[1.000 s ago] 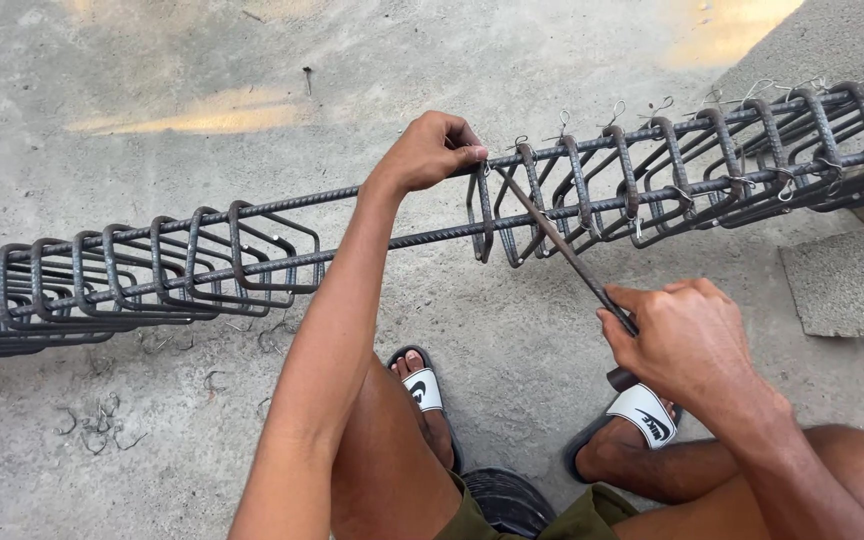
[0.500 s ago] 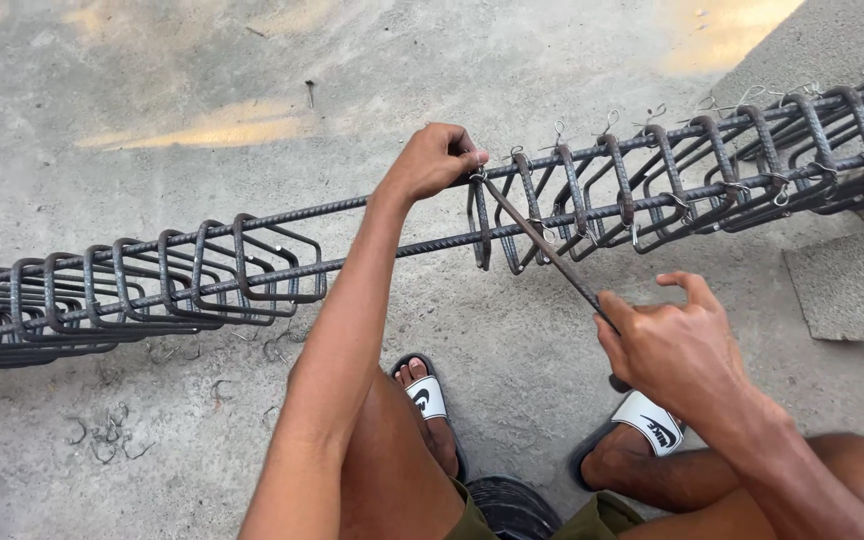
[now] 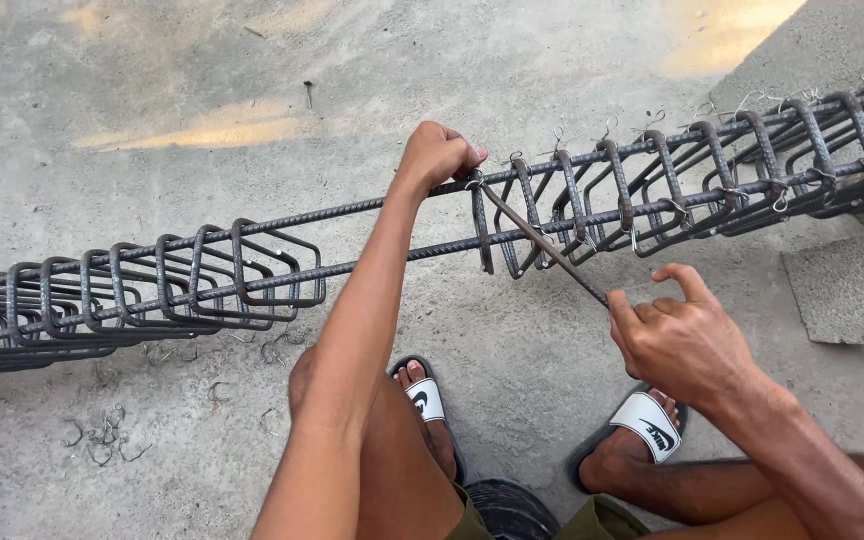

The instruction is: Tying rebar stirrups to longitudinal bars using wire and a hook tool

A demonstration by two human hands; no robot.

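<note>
Rebar cage (image 3: 252,270) runs past both frame edges; left hand (image 3: 437,155) fingers curl around its top bar, right hand (image 3: 682,335) fingers pinch the hooked tool (image 3: 542,245), its handle hidden.

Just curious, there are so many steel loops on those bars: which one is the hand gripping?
The left hand grips the leftmost steel loop of the right-hand group, where the thin hooked tool meets the top bar.
</note>
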